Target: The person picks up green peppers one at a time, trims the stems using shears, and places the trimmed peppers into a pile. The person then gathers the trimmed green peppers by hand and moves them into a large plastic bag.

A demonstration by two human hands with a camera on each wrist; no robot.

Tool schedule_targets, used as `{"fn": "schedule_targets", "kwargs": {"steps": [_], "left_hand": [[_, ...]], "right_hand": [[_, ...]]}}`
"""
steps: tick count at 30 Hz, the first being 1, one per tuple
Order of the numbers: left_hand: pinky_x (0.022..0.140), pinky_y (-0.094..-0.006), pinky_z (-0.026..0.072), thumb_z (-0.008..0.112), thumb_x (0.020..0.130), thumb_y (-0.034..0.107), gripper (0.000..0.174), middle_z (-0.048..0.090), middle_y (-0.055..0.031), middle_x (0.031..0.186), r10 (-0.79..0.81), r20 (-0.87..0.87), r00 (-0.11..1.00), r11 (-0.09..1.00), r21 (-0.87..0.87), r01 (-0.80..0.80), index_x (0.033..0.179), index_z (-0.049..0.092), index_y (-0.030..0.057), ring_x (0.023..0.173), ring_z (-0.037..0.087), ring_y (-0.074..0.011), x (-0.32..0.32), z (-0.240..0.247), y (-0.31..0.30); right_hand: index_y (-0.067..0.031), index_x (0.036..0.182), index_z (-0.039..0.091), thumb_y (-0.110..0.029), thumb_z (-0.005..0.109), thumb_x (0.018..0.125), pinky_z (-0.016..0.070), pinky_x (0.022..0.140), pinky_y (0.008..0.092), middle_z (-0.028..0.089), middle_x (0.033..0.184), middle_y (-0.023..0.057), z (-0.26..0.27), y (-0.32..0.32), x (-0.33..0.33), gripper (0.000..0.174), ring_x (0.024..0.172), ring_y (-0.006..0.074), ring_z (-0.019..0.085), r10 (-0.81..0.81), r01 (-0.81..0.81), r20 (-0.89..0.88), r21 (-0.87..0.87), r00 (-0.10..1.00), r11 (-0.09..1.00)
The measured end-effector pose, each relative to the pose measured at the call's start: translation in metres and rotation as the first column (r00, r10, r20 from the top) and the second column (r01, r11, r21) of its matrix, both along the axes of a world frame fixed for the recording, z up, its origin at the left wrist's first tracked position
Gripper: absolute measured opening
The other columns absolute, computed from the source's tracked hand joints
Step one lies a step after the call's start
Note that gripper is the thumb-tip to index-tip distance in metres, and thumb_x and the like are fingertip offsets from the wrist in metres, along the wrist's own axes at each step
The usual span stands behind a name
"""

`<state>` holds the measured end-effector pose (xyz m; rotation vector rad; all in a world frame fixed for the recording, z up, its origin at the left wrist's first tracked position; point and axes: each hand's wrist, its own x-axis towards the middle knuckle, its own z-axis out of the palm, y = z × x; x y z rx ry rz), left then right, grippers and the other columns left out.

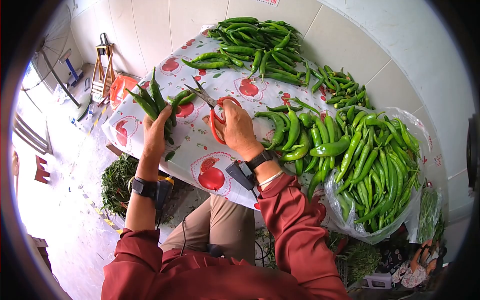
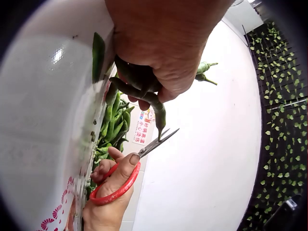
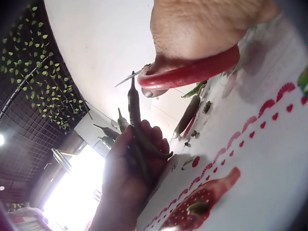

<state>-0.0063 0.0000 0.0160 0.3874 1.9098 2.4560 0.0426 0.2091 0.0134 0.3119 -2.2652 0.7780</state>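
Observation:
The left hand [image 1: 155,132] grips several green peppers [image 1: 156,95], stems pointing up and away. In the right hand [image 1: 239,129] are red-handled scissors [image 1: 216,111], fingers and thumb in the loops. Their blades stand parted, pointing toward the left hand's peppers. In the left wrist view the blades [image 2: 161,142] lie at the stem end of one held pepper [image 2: 158,113]; the right wrist view shows the same stem beside the blades [image 3: 126,78]. A few loose peppers [image 1: 184,96] lie on the cloth behind the left hand, partly hidden by it.
The patterned tablecloth [image 1: 190,142] bears a pepper pile [image 1: 260,45] at the back and more peppers [image 1: 295,132] right of the right hand. A clear plastic bag [image 1: 372,235] full of peppers stands at the right edge. Below the table's left side is a heap of greens [image 1: 118,185].

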Motion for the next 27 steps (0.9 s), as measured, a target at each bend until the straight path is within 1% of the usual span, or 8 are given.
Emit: {"fn": "schedule_targets", "kwargs": {"steps": [3,6,9,15,16,18,23,27], "left_hand": [[0.062,-0.0208,0.0412,0.062,0.089,0.021,0.023,0.066,-0.0032,0.086,-0.051,0.031,0.998,0.997,-0.061,0.053,0.098,0.064,0.0000,0.070,0.053,-0.0066,0.001,0.003,-0.001],[0.066,-0.0241,0.0465,0.067,0.085,0.015,0.029,0.064,-0.0020,0.086,-0.100,-0.006,0.995,0.984,-0.149,0.098,0.109,0.061,-0.0001,0.074,0.057,-0.0094,0.005,0.005,0.004],[0.066,-0.0240,0.0467,0.067,0.083,0.015,0.033,0.061,-0.0016,0.087,-0.145,-0.036,0.989,0.976,-0.166,0.138,0.112,0.060,-0.0008,0.074,0.056,-0.0092,0.010,0.014,0.007],[0.064,-0.0236,0.0460,0.066,0.082,0.014,0.037,0.060,-0.0015,0.087,-0.106,0.014,0.994,0.984,-0.143,0.107,0.115,0.058,-0.0004,0.073,0.055,-0.0086,0.012,0.014,0.007],[0.064,-0.0236,0.0460,0.066,0.082,0.014,0.037,0.060,-0.0015,0.087,-0.106,0.014,0.994,0.984,-0.144,0.107,0.115,0.058,-0.0004,0.073,0.055,-0.0086,0.012,0.014,0.008],[0.063,-0.0226,0.0459,0.068,0.083,0.021,0.027,0.063,-0.0015,0.083,-0.076,-0.019,0.997,0.988,-0.137,0.072,0.102,0.062,0.0016,0.070,0.056,-0.0084,0.013,0.014,0.009],[0.064,-0.0223,0.0452,0.067,0.084,0.021,0.027,0.063,-0.0016,0.083,-0.095,-0.005,0.995,0.986,-0.138,0.094,0.102,0.061,0.0018,0.070,0.056,-0.0078,0.010,0.009,0.007],[0.062,-0.0222,0.0446,0.067,0.084,0.021,0.025,0.063,-0.0012,0.082,-0.088,0.002,0.996,0.986,-0.144,0.087,0.099,0.062,0.0020,0.069,0.055,-0.0075,0.011,0.010,0.008]], "right_hand": [[0.0010,0.092,0.052,-0.036,0.074,0.077,0.0424,0.054,0.0409,0.052,0.061,0.0130,0.002,0.000,0.002,0.046,0.057,0.0331,0.055,-0.005,0.005,0.022,-0.017,1.000,1.000],[0.0002,0.093,0.052,-0.036,0.073,0.078,0.0423,0.054,0.0405,0.051,0.059,0.0120,0.002,-0.001,0.003,0.044,0.056,0.0318,0.055,-0.006,0.009,0.054,-0.059,0.999,0.998],[-0.0004,0.094,0.052,-0.036,0.073,0.078,0.0422,0.053,0.0396,0.050,0.058,0.0110,0.001,0.000,0.003,0.044,0.055,0.0305,0.055,-0.008,0.015,0.091,-0.078,0.996,0.997],[-0.0005,0.094,0.052,-0.040,0.072,0.079,0.0418,0.052,0.0370,0.049,0.056,0.0094,0.002,0.000,0.002,0.046,0.051,0.0279,0.053,0.024,-0.016,0.085,-0.097,0.996,0.995],[-0.0004,0.094,0.052,-0.041,0.071,0.079,0.0415,0.051,0.0364,0.048,0.055,0.0091,0.003,-0.001,0.003,0.047,0.050,0.0271,0.052,0.030,-0.018,0.107,-0.108,0.994,0.994],[-0.0002,0.093,0.052,-0.041,0.071,0.079,0.0413,0.051,0.0362,0.047,0.055,0.0091,0.004,-0.001,0.003,0.047,0.050,0.0264,0.051,0.043,-0.028,0.119,-0.124,0.992,0.992],[0.0001,0.093,0.052,-0.040,0.070,0.080,0.0407,0.051,0.0356,0.046,0.055,0.0094,0.004,-0.001,0.003,0.046,0.049,0.0253,0.050,0.068,-0.043,0.151,-0.164,0.986,0.985],[0.0008,0.094,0.052,-0.039,0.070,0.080,0.0413,0.051,0.0360,0.047,0.055,0.0100,0.003,0.000,0.002,0.046,0.050,0.0264,0.052,0.074,-0.050,0.147,-0.164,0.986,0.985]]}}
